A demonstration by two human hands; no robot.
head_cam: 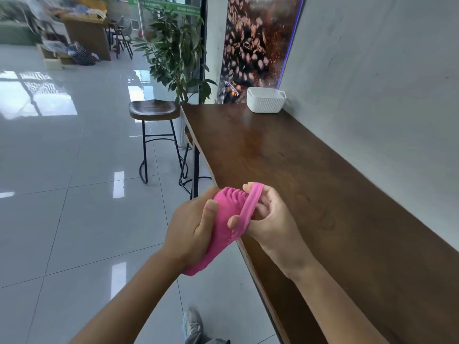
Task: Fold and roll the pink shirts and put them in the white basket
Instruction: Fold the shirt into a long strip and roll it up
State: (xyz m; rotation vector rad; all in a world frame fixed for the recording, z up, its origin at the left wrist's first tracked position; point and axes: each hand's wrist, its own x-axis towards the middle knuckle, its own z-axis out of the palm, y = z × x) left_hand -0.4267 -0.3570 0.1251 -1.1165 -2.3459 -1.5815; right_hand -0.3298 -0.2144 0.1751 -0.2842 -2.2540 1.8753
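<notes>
Wooden counter (310,170) runs toward one o'clock, the white basket (266,100) at its far end. At six o'clock the left hand (191,227) grips the rolled pink shirt (224,219); the right hand (270,217) pinches its stretched hem.

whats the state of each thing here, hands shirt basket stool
pink shirt: rolled into a bundle, held in the air by both hands at the counter's near edge
left hand: grips the roll
right hand: fingers stretch the hem band over the roll's end
white basket: upright at the far end of the counter, inside hidden
stool: upright, unoccupied
</notes>
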